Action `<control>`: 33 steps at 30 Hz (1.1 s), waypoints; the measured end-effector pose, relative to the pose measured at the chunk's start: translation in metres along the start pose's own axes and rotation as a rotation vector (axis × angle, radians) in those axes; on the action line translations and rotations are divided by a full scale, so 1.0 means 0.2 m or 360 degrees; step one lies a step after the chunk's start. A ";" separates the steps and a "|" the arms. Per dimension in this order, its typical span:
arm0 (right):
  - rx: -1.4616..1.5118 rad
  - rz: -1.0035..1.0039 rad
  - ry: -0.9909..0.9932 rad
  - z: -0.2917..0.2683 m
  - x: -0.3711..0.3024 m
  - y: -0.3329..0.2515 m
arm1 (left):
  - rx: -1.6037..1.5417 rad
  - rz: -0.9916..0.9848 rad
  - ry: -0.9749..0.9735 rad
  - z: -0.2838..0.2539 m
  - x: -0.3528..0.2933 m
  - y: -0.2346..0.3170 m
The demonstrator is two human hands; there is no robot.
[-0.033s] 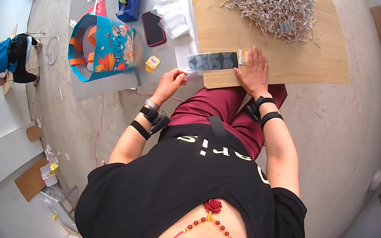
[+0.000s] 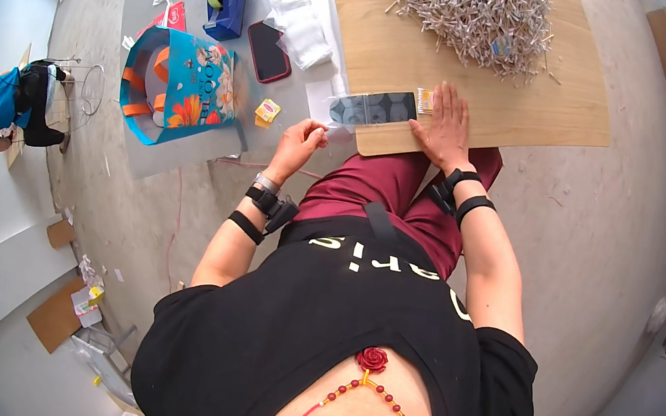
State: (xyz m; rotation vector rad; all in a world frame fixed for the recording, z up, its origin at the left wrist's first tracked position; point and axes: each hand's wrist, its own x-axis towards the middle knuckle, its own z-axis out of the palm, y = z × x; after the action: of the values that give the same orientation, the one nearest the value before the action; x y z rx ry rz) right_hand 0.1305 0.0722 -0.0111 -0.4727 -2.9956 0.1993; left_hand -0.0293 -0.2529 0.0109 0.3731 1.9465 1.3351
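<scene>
Right hand point(image 2: 448, 128) flat on board point(image 2: 532, 109), left hand point(image 2: 301, 146), grip unclear, floral bag point(image 2: 212, 80), contents indistinct

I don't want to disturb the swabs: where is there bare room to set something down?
On the board, one patch lies right of the right hand, below the swab pile; another lies left of the pile, above the dark strip. It's crowded at left: bag, tape dispenser, phone, white pouches.

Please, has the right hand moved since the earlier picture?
No visible shift: the right hand lies at the same place on the wooden board.
</scene>
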 end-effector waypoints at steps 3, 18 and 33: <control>-0.0018 0.0034 -0.0073 -0.02 0.00 0.00 | 0.0107 0.0058 0.0093 0.00 0.04 0.05; -0.0057 0.0107 -0.0179 -0.07 0.01 -0.04 | 0.0097 0.0191 -0.0041 0.01 0.07 0.20; -0.0029 0.0156 -0.0233 -0.11 -0.01 -0.05 | -0.0016 0.0269 -0.0285 -0.11 0.13 0.03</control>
State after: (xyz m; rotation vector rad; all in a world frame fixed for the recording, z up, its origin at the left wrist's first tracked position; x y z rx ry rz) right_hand 0.1328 0.0636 0.0123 -0.6339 -3.1212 0.2236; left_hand -0.0640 -0.2509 0.0093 0.6425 1.7910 1.3669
